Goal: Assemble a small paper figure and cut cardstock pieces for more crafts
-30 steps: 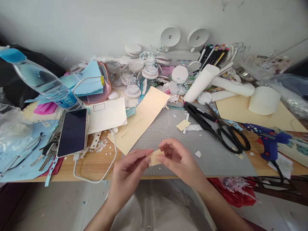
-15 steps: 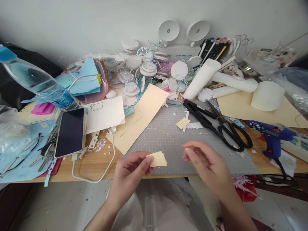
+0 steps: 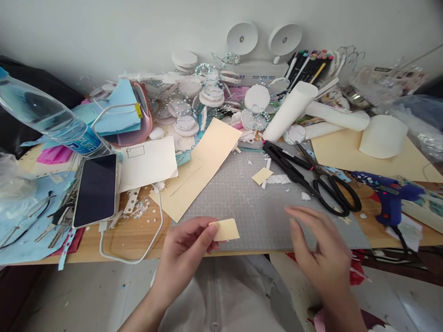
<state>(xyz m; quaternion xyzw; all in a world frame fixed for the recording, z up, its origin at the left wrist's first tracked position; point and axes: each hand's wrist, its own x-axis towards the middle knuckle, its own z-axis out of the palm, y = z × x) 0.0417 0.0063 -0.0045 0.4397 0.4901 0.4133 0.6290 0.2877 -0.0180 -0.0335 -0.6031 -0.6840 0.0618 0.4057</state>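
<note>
A wooden bench [image 3: 131, 235] runs across the view, its front edge passing just beneath both hands, its rear crowded with white paper discs [image 3: 258, 98] and white rolls [image 3: 290, 113]. A gray cutting mat [image 3: 224, 175] reaches that front edge; its widest exposed stretch lies between a long cream strip [image 3: 214, 147] slanting over its left side and the black tools at right. A bottle [image 3: 86, 138] and a phone [image 3: 96, 191] take up the left of the bench.

The left hand [image 3: 194, 242], its forearm rising from the bottom of the frame, angles inward over the mat's near edge, thumb pressed against the fingers on a small cream card [image 3: 227, 229]. The right hand [image 3: 321, 249], slightly blurred, hangs over the mat's near right corner, thumb and fingers well parted and pointing inward, holding nothing that can be seen. Beyond its fingertips lie black-handled scissors [image 3: 320, 171]; a blue glue gun [image 3: 389, 205] sits past the mat's right edge. The held card projects rightward from the left hand, well apart from the right; a second small card [image 3: 262, 175] lies farther back on the mat, near white scraps [image 3: 278, 179].
</note>
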